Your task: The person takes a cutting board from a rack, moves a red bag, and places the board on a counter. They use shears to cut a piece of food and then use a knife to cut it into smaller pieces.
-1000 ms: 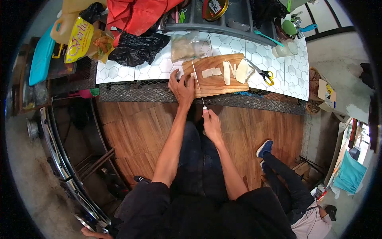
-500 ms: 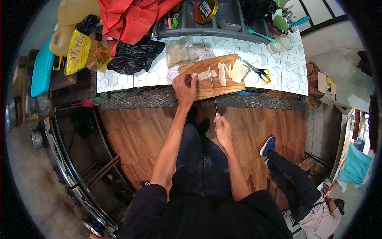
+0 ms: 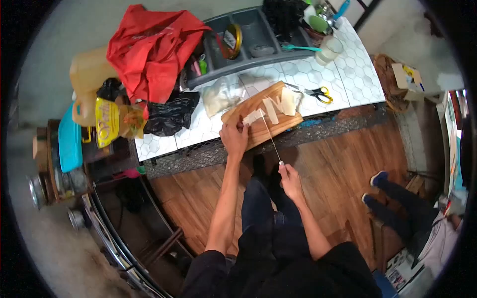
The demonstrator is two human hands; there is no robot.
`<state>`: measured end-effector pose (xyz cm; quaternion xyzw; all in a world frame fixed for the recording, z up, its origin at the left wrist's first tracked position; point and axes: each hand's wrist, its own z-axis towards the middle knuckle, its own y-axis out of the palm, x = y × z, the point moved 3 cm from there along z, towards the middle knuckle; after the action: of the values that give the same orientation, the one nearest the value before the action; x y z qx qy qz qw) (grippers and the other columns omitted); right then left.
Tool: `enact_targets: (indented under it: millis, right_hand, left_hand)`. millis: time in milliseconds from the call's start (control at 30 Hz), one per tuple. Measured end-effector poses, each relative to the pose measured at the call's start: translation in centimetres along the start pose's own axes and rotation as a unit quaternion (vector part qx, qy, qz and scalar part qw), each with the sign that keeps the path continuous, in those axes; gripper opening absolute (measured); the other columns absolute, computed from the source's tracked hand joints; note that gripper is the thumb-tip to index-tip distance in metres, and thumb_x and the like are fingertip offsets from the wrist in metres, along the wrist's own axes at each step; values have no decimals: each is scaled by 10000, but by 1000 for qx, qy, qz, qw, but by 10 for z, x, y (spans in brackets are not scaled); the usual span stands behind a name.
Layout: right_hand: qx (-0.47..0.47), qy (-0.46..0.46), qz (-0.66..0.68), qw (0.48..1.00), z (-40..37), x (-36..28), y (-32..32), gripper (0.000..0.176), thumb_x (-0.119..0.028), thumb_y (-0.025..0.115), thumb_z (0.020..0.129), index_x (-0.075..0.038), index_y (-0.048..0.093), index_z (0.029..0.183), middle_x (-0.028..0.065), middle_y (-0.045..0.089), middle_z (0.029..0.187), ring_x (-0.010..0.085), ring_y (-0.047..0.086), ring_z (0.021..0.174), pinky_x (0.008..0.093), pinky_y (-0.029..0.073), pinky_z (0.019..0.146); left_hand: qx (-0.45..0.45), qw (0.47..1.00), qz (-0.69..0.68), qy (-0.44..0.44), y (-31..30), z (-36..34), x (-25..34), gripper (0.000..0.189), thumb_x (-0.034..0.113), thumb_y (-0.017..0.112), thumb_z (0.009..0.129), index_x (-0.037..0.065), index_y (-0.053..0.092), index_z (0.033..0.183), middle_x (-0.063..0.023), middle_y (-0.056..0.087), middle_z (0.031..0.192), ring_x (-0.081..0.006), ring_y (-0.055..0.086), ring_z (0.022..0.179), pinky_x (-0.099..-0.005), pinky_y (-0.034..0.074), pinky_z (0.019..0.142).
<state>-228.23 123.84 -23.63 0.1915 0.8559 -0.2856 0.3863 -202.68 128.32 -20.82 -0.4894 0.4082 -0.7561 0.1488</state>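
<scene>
A wooden cutting board (image 3: 258,138) lies at the front edge of the white tiled counter, with flat pale food pieces on it. My left hand (image 3: 233,138) is over its left end, fingers curled and fingertips pressed on a pale strip (image 3: 253,116) that shows cuts across it. Gripped by its white handle, a long thin knife (image 3: 271,136) is in my right hand (image 3: 290,180). The blade tip reaches the right end of that strip. Right of the blade lie another strip (image 3: 270,111) and a wider pale slab (image 3: 289,101).
Scissors (image 3: 319,94) with black-and-yellow handles lie right of the board. Behind it are a clear plastic bag (image 3: 217,99) and a grey divided tray (image 3: 233,72). A glass (image 3: 329,50) stands back right; black (image 3: 171,116) and red (image 3: 149,59) bags are left. Another person's legs (image 3: 397,208) show at right.
The whole view has turned and shifted, so the board appears more tilted and lower. My left hand stays at the strip; the knife is still in my right hand at the strip's right end.
</scene>
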Motion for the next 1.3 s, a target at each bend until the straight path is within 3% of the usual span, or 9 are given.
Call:
enact_targets:
  millis: [133, 200, 333, 400, 567, 667, 800, 1033, 1300]
  right_hand:
    - [-12, 23, 13, 1000, -11, -7, -12, 442, -406, 462, 997, 21, 573, 970, 291, 603, 873, 493, 583, 880, 467, 449, 745]
    - [26, -27, 34, 999, -15, -5, -15, 448, -407, 480, 1005, 9, 560, 861, 47, 456, 592, 109, 469, 571, 307, 387, 538]
    - [32, -18, 14, 999, -24, 0, -22, 451, -410, 474, 1007, 14, 561, 881, 61, 484, 624, 128, 472, 575, 319, 394, 553]
    - [33, -5, 29, 999, -27, 8, -23, 423, -384, 480, 999, 29, 570, 972, 222, 548, 724, 300, 546, 672, 427, 444, 683]
    - [22, 5, 31, 999, -35, 8, -30, 423, -377, 487, 999, 36, 581, 998, 194, 578, 747, 259, 551, 697, 403, 448, 698]
    - [22, 7, 38, 999, -34, 10, -29, 423, -370, 485, 1002, 41, 581, 982, 174, 585, 749, 245, 557, 714, 386, 450, 708]
    - [26, -5, 40, 999, -31, 9, -25, 418, -353, 481, 1007, 47, 565, 925, 140, 527, 685, 217, 500, 662, 379, 426, 658]
    - [20, -9, 67, 998, -33, 10, -25, 422, -357, 479, 1012, 38, 554, 886, 74, 451, 637, 137, 426, 607, 347, 378, 578]
    - [38, -18, 76, 996, -38, 14, -35, 423, -368, 485, 1014, 33, 556, 898, 62, 472, 673, 136, 444, 653, 328, 405, 624]
  left_hand:
    - [-73, 995, 63, -7, 6, -5, -8, 281, 216, 768, 740, 74, 686, 969, -76, 656, 794, -315, 586, 837, -445, 425, 751]
    - [-116, 990, 73, -29, 8, 0, -11, 304, 224, 772, 742, 48, 672, 968, -96, 658, 872, -324, 569, 927, -462, 415, 796]
    - [-81, 993, 84, 22, 0, 8, -3, 261, 194, 765, 746, 22, 666, 916, -122, 671, 835, -339, 608, 852, -451, 464, 762]
    - [-99, 995, 12, 0, -6, 9, 6, 218, 138, 746, 761, -15, 660, 890, -146, 681, 762, -325, 655, 741, -398, 513, 687]
    - [-122, 970, -178, -113, -5, 12, -4, 226, 140, 713, 815, -24, 673, 966, -147, 696, 798, -182, 670, 685, -289, 506, 635]
    - [18, 997, 54, 57, 4, 19, -26, 275, 194, 714, 820, 10, 697, 1023, -133, 688, 857, -279, 633, 846, -404, 495, 775]
    - [2, 996, 42, 79, 0, 14, -1, 324, 236, 717, 801, 44, 686, 1061, -126, 581, 1110, -315, 512, 1081, -437, 382, 931]
    - [-45, 978, 70, 192, 29, 11, 24, 408, 273, 747, 769, 77, 643, 1111, -137, 541, 1150, -334, 475, 1126, -457, 351, 979]
    - [-62, 991, 14, 118, 28, 18, 17, 264, 228, 738, 757, 45, 650, 925, -140, 612, 993, -340, 511, 1058, -466, 357, 967]
